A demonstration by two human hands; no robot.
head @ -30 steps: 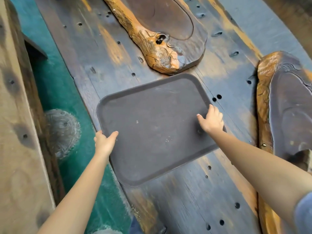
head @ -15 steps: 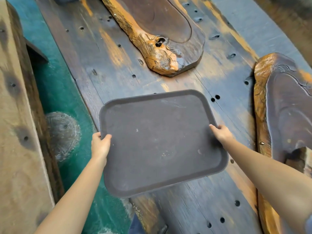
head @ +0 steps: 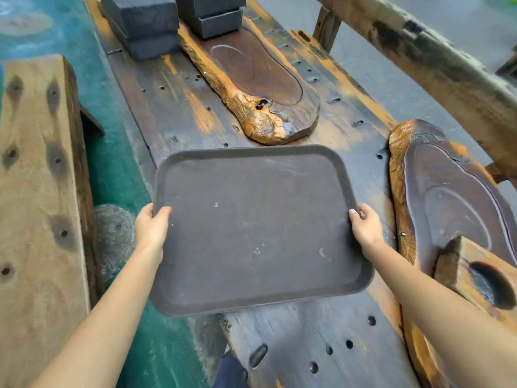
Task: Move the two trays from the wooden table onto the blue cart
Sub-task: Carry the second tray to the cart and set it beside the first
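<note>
Dark brown and rectangular, a plastic serving tray [head: 257, 233] is held level in front of a person, above the near part of a long, weathered wooden table [head: 179, 107] pocked with holes. The left hand [head: 152, 226] grips the tray's left rim, thumb on top; the right hand [head: 365, 226] clasps the right rim the same way. Beyond the tray lies a carved, orange-edged wooden slab [head: 251, 79], with stacked dark grey boxes [head: 145, 21] at the far end. A second carved slab [head: 447, 197] rests to the right. A green floor [head: 112, 152] shows on the left.
</note>
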